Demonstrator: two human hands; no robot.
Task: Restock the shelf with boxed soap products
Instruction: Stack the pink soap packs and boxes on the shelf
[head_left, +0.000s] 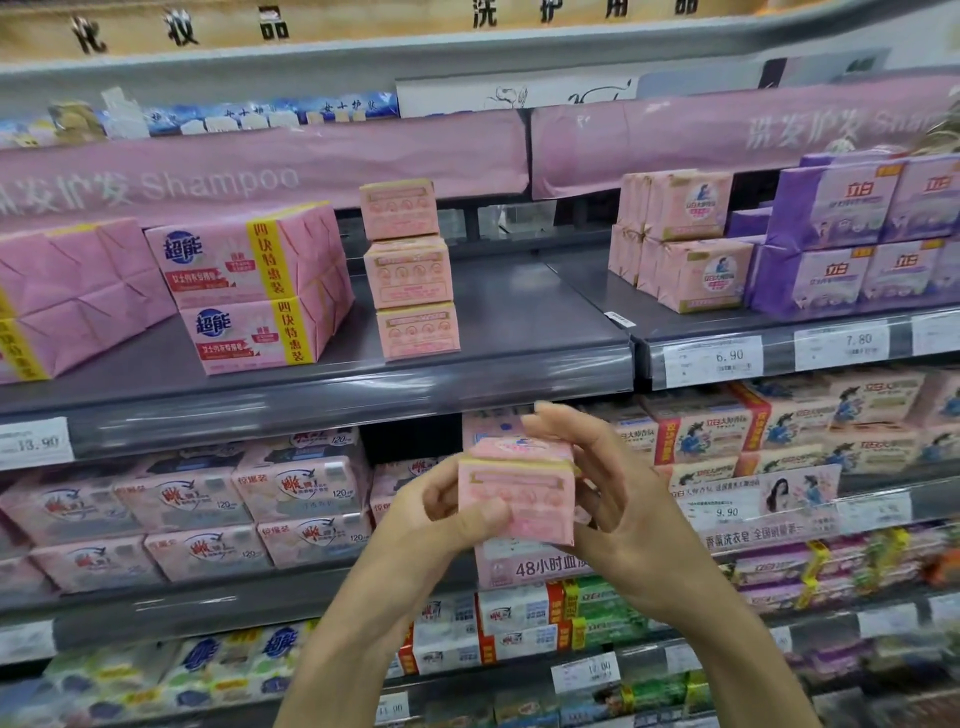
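I see a pink "Shampoo" banner (260, 166) hanging above the upper shelf (363, 395). On that shelf's front edge are white price tags: 13.90 (34, 442) at the left end, 6.90 (712, 358) and 7.80 (841, 344) toward the right. A yellowish sign (182, 26) with black characters runs overhead.

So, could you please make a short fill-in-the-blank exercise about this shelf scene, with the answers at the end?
1. The pink soap box is held by ____ hands.
2. The stack of pink boxes on the upper shelf is ____ boxes high.
3. The price tag under the peach packs reads ____.

Answers: both; three; 6.90
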